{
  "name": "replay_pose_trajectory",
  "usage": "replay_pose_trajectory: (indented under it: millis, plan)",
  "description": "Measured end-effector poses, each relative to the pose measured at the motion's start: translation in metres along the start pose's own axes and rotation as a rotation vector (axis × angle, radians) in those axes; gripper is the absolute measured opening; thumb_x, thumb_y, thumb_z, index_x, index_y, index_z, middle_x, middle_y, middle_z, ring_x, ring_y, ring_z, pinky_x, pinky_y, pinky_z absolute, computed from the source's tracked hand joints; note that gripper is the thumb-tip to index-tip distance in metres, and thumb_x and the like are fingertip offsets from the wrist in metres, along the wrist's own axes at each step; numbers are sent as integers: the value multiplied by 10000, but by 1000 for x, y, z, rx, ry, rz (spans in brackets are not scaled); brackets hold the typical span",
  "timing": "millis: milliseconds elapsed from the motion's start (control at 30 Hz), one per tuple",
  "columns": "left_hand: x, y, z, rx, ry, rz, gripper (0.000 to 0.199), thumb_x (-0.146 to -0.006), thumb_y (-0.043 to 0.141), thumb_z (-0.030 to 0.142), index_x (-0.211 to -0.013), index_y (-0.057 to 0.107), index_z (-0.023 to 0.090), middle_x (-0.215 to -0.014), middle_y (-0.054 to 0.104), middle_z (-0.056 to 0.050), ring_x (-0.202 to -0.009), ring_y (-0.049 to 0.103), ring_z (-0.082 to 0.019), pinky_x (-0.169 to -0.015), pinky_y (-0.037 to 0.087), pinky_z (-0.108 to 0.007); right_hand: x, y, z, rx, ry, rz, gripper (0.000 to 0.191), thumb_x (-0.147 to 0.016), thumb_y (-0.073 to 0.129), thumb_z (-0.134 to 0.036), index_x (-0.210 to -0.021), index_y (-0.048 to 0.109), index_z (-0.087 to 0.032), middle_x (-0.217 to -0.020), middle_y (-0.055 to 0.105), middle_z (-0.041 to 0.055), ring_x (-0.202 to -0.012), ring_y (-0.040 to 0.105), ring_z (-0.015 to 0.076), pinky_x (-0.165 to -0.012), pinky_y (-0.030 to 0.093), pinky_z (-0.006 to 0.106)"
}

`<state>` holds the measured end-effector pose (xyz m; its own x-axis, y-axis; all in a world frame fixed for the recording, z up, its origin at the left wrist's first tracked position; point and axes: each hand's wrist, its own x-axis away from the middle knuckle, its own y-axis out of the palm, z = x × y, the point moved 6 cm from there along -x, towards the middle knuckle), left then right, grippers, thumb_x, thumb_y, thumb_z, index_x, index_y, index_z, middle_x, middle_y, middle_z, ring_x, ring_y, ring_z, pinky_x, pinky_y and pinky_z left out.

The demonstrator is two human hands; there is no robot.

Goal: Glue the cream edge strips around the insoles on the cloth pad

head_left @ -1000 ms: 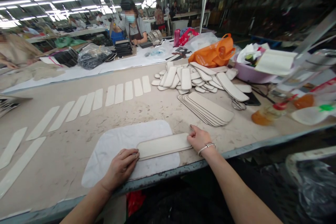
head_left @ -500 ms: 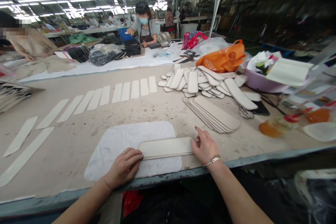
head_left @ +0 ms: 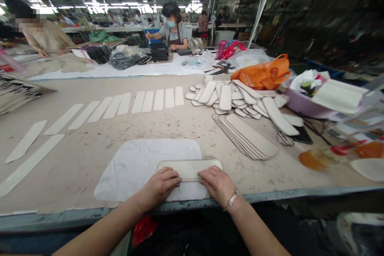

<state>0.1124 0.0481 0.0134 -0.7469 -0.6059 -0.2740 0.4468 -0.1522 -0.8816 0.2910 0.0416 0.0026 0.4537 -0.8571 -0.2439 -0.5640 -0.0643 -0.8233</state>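
Note:
A long cream panel (head_left: 189,165) with rounded corners and a dark edge lies crosswise on a white cloth (head_left: 129,168) near the table's front edge. My left hand (head_left: 163,186) is closed on the panel's near edge, left of its middle, fingers together. My right hand (head_left: 217,184), with a bracelet at the wrist, is closed on the same edge farther right. The thumbs are mostly hidden beneath the fingers. Just beyond my right hand, a fanned stack of similar panels (head_left: 249,136) rests on the table.
Cream strips (head_left: 123,104) lie in a curved row on the table (head_left: 150,126). A loose heap of panels (head_left: 225,96), scissors (head_left: 283,138), an orange bag (head_left: 264,73), a purple basin (head_left: 306,102) and a jar of amber liquid (head_left: 315,158) are on the right. Co-workers sit beyond.
Both hands have moved inward from the panel's two ends to its near edge. My right hand's raised, spread fingers have come down and together. The camera view has shifted slightly.

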Motion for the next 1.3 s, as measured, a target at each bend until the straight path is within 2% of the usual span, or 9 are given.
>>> replay_pose_trajectory:
  millis: [200,433,633,700,800,867,933,1033,1300]
  plan:
    - [3,3,-8,66,-9,65,200,-834,493,133,-970,624,198,-905,615,-50,-894,519,-142,-810,449,-291,2,1,2,-24,-23,59,262,-844,491,-198,-1095,568,-198,-901,644,51,-862,541,160,-784,465,295]
    - [3,4,-9,94,-22,56,199,-837,485,129,-961,626,193,-902,614,-56,-888,521,-150,-806,445,-307,4,5,5,-56,-31,83,300,-836,498,-182,-1131,551,-197,-926,642,55,-874,541,169,-790,475,313]
    - [1,2,-7,66,-10,67,208,-835,485,133,-982,618,195,-905,613,-59,-878,521,-152,-794,447,-310,4,-5,-3,-47,50,109,368,-841,485,-246,-1205,504,-201,-1011,618,73,-938,525,187,-843,455,352]
    - [1,2,-6,55,3,73,214,-833,484,131,-990,615,193,-907,612,-60,-874,521,-153,-792,448,-310,0,-5,-16,-14,61,80,453,-832,495,-332,-1261,451,-193,-1167,557,88,-1081,467,211,-942,389,385]
    - [0,2,-6,51,23,59,220,-841,462,137,-990,616,185,-925,611,-68,-871,526,-153,-796,452,-310,-8,7,-42,27,20,-58,644,-818,466,-474,-1358,298,-165,-1396,333,96,-1291,238,232,-1058,228,422]
    - [0,3,-5,49,31,45,225,-842,456,136,-995,615,182,-946,610,-70,-872,528,-152,-805,453,-310,-11,18,-52,40,8,-153,694,-832,409,-509,-1386,215,-137,-1450,204,100,-1333,117,225,-1085,147,422]
    - [-1,3,-5,45,39,50,221,-840,462,139,-994,615,183,-940,613,-68,-866,533,-151,-809,456,-311,-12,26,-54,50,26,-213,690,-849,360,-513,-1387,201,-111,-1460,152,108,-1340,69,217,-1094,97,416]
    - [-1,2,-5,39,43,74,199,-836,475,140,-963,622,182,-900,615,-62,-842,540,-147,-788,461,-304,-8,29,-42,71,97,-223,709,-850,316,-543,-1382,212,-86,-1461,131,118,-1343,43,212,-1095,63,414]
    - [-3,3,-6,30,-9,77,172,-831,494,145,-913,637,191,-874,607,-55,-829,546,-145,-762,469,-305,19,13,20,195,426,-169,835,-801,258,-659,-1389,176,-72,-1461,103,122,-1340,63,244,-1082,80,437]
